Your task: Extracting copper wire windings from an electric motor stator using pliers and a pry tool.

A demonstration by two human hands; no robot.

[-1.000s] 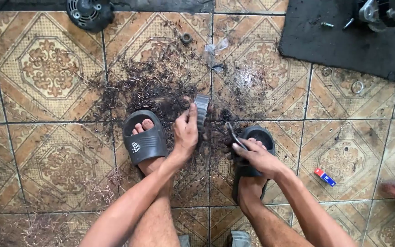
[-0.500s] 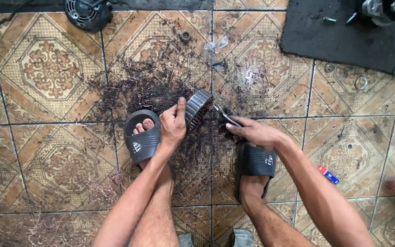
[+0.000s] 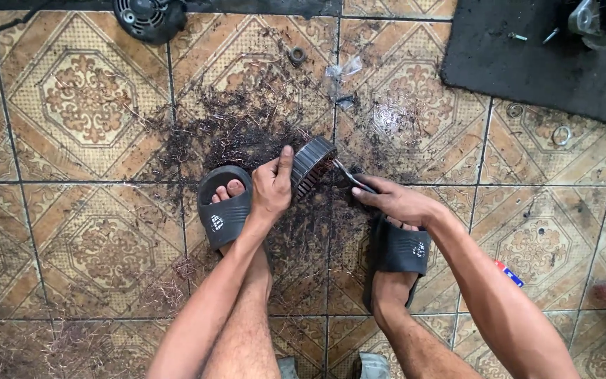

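Note:
My left hand (image 3: pixel 271 188) grips a round, ribbed metal motor core (image 3: pixel 312 164), held tilted above the tiled floor between my feet. My right hand (image 3: pixel 395 201) holds a thin dark metal tool (image 3: pixel 348 178) whose tip touches the core's right side. Both feet are in dark slide sandals (image 3: pixel 223 210) (image 3: pixel 400 254). Dark wire scraps (image 3: pixel 247 133) lie scattered on the tiles beneath and behind the core.
A black fan-like motor part (image 3: pixel 147 15) lies at the top left. A black mat (image 3: pixel 527 63) with screws and metal parts covers the top right. Metal rings (image 3: pixel 562 135) and a small ring (image 3: pixel 297 54) lie on the tiles. A red-blue object (image 3: pixel 508 274) sits at right.
My left hand has lifted the core and turned it toward the right. My right hand moved up and left, bringing the tool against the core. My right sandal is now uncovered.

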